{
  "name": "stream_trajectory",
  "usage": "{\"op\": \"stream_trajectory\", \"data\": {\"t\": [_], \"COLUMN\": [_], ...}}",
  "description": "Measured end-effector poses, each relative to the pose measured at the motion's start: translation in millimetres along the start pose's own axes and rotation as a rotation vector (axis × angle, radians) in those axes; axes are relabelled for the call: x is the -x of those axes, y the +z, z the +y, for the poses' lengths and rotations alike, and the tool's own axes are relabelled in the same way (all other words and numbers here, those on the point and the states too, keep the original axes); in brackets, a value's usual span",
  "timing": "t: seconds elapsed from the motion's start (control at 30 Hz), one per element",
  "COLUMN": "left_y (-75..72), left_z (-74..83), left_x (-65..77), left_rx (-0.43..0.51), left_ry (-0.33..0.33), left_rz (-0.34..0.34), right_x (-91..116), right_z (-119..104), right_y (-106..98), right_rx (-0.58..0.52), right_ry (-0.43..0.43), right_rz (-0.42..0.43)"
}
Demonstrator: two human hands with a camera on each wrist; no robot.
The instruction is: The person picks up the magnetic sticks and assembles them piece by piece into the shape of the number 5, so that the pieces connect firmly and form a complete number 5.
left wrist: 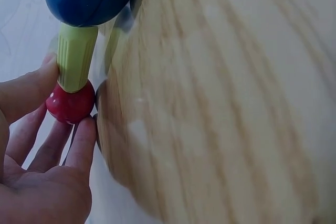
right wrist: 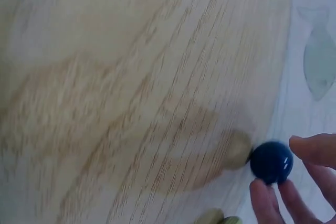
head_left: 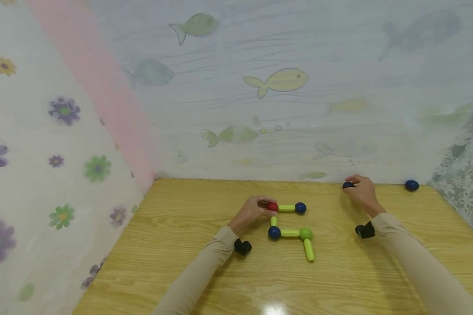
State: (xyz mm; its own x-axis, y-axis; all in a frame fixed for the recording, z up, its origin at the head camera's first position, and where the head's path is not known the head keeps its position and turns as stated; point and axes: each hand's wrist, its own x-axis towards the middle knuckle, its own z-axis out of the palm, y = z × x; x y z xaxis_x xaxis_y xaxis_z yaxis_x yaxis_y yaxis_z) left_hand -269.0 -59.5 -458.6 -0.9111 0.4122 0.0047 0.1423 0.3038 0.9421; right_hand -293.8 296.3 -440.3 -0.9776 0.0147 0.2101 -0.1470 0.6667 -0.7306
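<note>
Several balls and yellow-green rods are joined in a bent shape on the table. My left hand (head_left: pixel 254 209) grips the red ball (left wrist: pixel 71 103) at its back left corner, with the thumb along the yellow-green rod (left wrist: pixel 76 56) beside it. That rod runs to a blue ball (head_left: pixel 274 232). From there another rod (head_left: pixel 289 233) leads to a green ball (head_left: pixel 306 234), and a last rod (head_left: pixel 309 250) points toward the front. Another rod joins the red ball to a second blue ball (head_left: pixel 301 208). By the table's back edge my right hand (head_left: pixel 363 194) pinches a loose blue ball (right wrist: pixel 271 161).
One more blue ball (head_left: pixel 411 185) lies at the back right of the wooden table (head_left: pixel 181 275). A wall covering with fish (head_left: pixel 284 81) rises behind the table. Flowered cloth (head_left: pixel 63 175) hangs at the left and white lace (head_left: pixel 467 175) at the right.
</note>
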Motion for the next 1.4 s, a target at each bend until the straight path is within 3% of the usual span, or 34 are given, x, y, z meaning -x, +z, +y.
{"op": "stream_trajectory", "data": {"t": [0.2,0.37,0.73,1.1,1.4], "left_y": [0.2,-0.7,-1.2,-0.4,-0.1], "left_z": [-0.9,-1.0,-0.8,-1.0,-2.4], "left_x": [-0.9,-0.9,-0.8,-1.4,-2.9], "left_rx": [0.025,0.024,0.019,0.02,0.021], "left_ry": [-0.001,0.0,0.01,0.024,0.01], "left_rz": [-0.004,-0.002,-0.008,0.003,0.005], "right_x": [-3.6,-1.0,17.4,43.4,70.3], "right_z": [5.6,3.9,6.8,-0.5,-10.5], "right_y": [0.8,2.5,-3.5,-19.1,-18.8], "right_rx": [0.063,-0.008,-0.257,-0.364,-0.438], "right_ry": [-0.043,-0.055,-0.063,-0.023,-0.039], "right_rz": [-0.035,-0.049,-0.201,-0.281,-0.322]}}
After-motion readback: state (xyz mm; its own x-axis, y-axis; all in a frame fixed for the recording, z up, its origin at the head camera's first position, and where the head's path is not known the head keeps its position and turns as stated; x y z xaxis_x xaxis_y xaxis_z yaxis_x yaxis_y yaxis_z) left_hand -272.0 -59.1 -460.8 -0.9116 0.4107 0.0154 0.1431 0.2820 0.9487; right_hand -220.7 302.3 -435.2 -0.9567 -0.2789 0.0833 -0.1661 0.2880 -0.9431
